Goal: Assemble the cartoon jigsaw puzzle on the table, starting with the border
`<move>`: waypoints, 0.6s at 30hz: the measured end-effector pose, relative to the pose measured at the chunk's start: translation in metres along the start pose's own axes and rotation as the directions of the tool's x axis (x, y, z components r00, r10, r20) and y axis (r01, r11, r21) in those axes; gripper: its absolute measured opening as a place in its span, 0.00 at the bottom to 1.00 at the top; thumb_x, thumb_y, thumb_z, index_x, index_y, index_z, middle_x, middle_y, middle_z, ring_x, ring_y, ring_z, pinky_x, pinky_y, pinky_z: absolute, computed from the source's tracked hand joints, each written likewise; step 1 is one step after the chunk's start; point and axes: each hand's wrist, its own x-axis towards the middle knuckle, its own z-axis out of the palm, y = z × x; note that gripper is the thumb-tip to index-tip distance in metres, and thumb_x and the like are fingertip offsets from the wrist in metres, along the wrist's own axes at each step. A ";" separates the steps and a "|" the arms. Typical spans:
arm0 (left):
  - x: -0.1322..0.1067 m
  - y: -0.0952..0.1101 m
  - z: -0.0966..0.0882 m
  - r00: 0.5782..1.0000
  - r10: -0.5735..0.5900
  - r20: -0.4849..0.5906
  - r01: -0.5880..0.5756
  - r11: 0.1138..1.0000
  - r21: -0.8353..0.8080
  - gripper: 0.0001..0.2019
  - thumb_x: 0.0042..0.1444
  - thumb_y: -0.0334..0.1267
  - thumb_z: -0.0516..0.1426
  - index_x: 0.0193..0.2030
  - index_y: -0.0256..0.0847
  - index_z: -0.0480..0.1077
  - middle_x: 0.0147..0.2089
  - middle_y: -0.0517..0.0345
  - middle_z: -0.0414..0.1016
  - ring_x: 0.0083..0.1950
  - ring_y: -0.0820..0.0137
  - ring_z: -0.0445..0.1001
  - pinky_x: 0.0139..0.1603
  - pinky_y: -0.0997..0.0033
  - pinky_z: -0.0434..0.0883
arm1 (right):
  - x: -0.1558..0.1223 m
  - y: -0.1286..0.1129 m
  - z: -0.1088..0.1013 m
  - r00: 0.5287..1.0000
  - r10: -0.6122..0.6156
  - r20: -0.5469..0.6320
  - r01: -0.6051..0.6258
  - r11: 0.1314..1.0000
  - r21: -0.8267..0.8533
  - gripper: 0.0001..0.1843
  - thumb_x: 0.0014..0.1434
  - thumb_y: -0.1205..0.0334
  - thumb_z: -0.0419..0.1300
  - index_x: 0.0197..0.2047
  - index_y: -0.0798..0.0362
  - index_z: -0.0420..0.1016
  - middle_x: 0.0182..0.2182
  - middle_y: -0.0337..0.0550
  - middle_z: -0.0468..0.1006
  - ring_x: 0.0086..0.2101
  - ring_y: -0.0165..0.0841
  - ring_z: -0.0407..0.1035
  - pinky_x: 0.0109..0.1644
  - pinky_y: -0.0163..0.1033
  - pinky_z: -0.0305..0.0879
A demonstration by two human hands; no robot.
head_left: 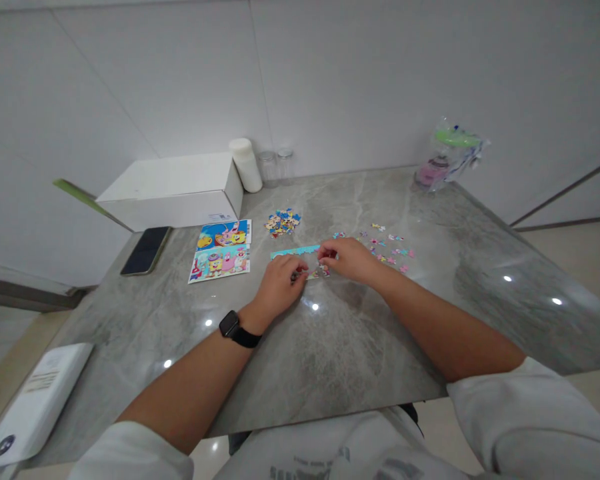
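A partly joined strip of jigsaw pieces (294, 253) with a light blue top edge lies on the grey marble table (360, 333). My left hand (280, 283), a black watch on its wrist, has its fingers pinched at the strip's lower edge. My right hand (347, 259) pinches a small puzzle piece (323, 269) against the strip's right end. Behind them sits a heap of loose pieces (283, 223). Several pink and blue pieces (390, 248) lie scattered to the right of my right hand.
A printed cartoon reference card (221, 259) lies left of the strip, a dark phone (146, 250) beyond it. A white box (173, 191), a white cylinder (247, 165) and two glass jars (276, 166) stand at the back. A plastic bag (447, 157) sits back right, a white device (30, 403) front left.
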 end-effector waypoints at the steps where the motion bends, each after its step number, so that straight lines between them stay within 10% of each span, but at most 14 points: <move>1: -0.001 0.000 0.001 0.999 0.031 0.018 -0.031 0.999 0.014 0.05 0.65 0.36 0.59 0.45 0.43 0.77 0.45 0.51 0.79 0.50 0.58 0.74 0.55 0.54 0.70 | 0.000 -0.001 -0.001 1.000 0.014 0.014 -0.014 1.000 -0.025 0.04 0.61 0.67 0.65 0.35 0.50 0.82 0.30 0.39 0.83 0.34 0.33 0.74 0.41 0.36 0.62; 18: -0.005 0.001 0.006 0.970 0.210 0.119 -0.222 0.969 0.105 0.10 0.69 0.36 0.58 0.50 0.44 0.81 0.50 0.52 0.82 0.53 0.57 0.74 0.60 0.50 0.71 | 0.000 0.003 0.013 0.988 0.107 0.109 -0.101 0.993 -0.063 0.04 0.60 0.67 0.68 0.37 0.50 0.85 0.32 0.37 0.85 0.35 0.31 0.77 0.38 0.33 0.63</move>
